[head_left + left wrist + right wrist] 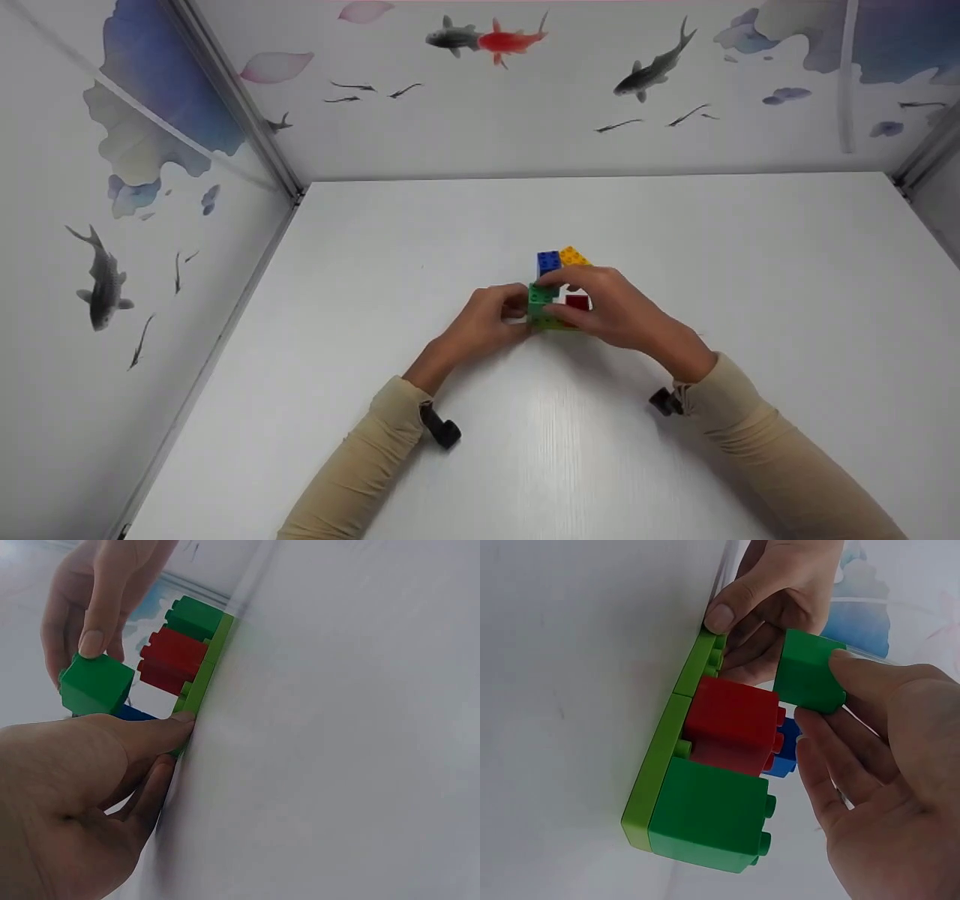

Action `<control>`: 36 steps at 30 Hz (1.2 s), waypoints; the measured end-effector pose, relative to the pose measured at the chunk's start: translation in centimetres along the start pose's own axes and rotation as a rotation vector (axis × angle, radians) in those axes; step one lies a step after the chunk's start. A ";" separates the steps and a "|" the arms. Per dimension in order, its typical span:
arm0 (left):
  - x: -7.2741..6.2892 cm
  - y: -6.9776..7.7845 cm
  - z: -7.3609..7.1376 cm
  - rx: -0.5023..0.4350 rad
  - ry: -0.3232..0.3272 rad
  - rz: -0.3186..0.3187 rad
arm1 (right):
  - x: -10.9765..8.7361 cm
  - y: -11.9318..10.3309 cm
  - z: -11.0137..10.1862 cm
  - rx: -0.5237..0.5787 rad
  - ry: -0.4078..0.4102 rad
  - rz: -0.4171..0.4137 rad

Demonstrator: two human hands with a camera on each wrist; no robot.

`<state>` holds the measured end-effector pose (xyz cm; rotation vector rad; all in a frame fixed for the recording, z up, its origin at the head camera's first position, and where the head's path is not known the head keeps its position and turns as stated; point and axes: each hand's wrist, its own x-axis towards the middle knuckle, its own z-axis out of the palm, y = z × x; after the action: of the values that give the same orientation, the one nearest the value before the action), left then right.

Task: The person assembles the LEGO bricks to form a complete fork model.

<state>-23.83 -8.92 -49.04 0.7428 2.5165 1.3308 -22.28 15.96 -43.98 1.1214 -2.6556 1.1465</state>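
My right hand (619,307) pinches a green toy building brick (808,671) between thumb and fingers. The brick is held above the near left end of a lime-green base (656,757). At that end my left hand (82,787) grips the base's edge, its thumb on the plate and fingers beside it. A red brick (735,720) and another green brick (709,810) sit upright on the base. Behind them stand a blue brick (549,260) and a yellow brick (574,256), partly covered by my right hand in the head view.
The bricks lie on a white table (420,240). A white back wall (487,127) printed with fish rises beyond the table's far edge, and a similar side wall (45,225) stands at the left. Black wrist devices show under both sleeves.
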 end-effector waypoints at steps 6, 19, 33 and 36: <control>0.0 0.0 -0.1 0.010 -0.001 0.003 | 0.0 -0.1 0.4 -0.026 -0.034 0.009; 0.0 -0.1 0.0 0.015 -0.012 0.024 | -0.2 -0.1 0.8 -0.063 -0.046 0.047; 0.1 -0.1 0.1 0.002 -0.016 0.028 | -0.3 -0.4 1.1 -0.134 -0.043 0.092; 0.1 -0.1 0.0 0.014 -0.008 0.027 | -0.2 -0.5 1.1 -0.139 -0.044 0.099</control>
<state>-23.93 -8.86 -49.11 0.7864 2.5212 1.3174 -21.57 15.14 -44.55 1.0145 -2.8029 0.9427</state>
